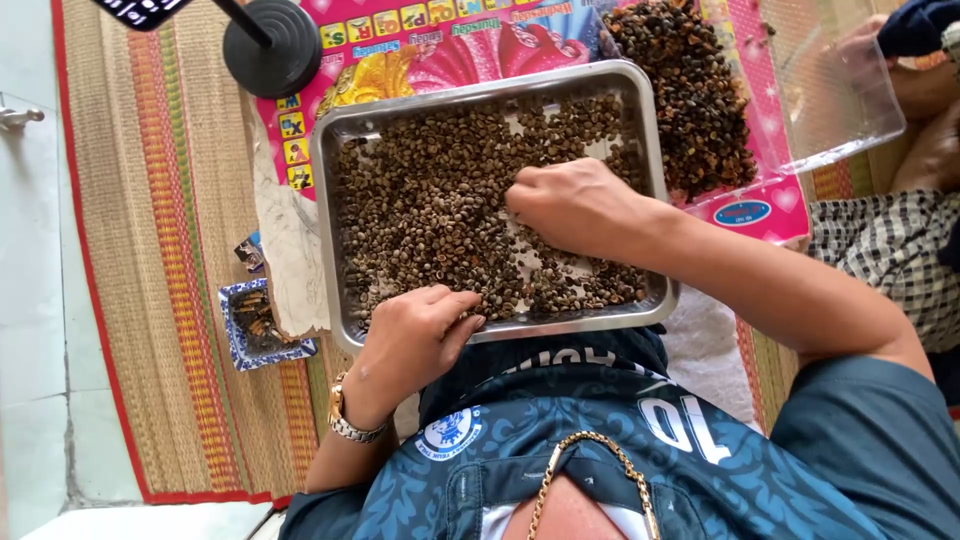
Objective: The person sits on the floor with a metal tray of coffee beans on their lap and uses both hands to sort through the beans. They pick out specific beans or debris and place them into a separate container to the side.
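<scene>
A rectangular metal tray (335, 150) is seen lying on a woven straw mat (170, 250) spread over the floor, partly on top of a bright pink printed sheet (420, 40). The tray is filled with a thin layer of small brown coffee beans (420, 210), with bare metal showing in a few gaps near its far and right parts.

The left hand (415, 335) is rested on the near rim of the tray, its fingers curled loosely and its fingertips touching the beans at the near edge; a gold wristwatch (345, 418) is worn on that wrist. The right hand (575, 205) is placed inside the tray, over the right-centre of the bean layer, with the fingers bent down and drawn together on the beans; whether any beans are pinched between them cannot be told.

Beyond the tray, on the pink sheet, a heap of darker, coarser husks (690, 90) is piled, and just to its right a clear plastic container (850, 90) is held by another person's hand (935, 150). To the left of the tray, a small blue-patterned dish (235, 345) with dark scraps is set on the mat. A round black stand base (272, 45) is seen at the top, resting on the mat's far part.
</scene>
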